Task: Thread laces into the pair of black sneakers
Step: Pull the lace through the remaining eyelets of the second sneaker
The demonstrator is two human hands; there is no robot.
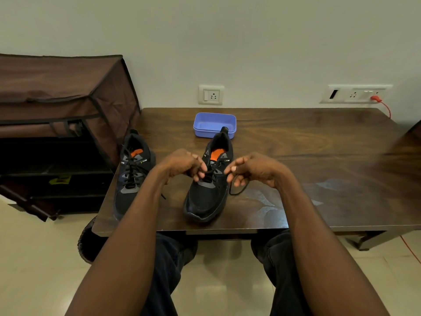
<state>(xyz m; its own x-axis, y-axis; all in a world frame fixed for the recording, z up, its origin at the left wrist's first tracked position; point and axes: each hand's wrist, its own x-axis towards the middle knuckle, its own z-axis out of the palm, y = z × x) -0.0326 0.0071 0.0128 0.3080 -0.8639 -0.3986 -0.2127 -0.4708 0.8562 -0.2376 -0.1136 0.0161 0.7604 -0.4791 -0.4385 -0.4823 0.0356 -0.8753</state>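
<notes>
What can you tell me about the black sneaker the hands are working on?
The right sneaker is black mesh with grey panels and an orange insole, standing upright on the wooden table, toe toward the person. The left hand pinches its black lace over the eyelets; the right hand holds the other end, which loops down to the table.

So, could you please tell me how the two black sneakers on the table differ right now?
The left sneaker has its lace crossed up the front and stands untouched; the right sneaker is mid-lacing, the left hand and right hand each pinching the black lace, which loops loose onto the wooden table. The left one sits at the table's edge, the right nearer the middle. Both are black with orange insoles, toes toward the person.
</notes>
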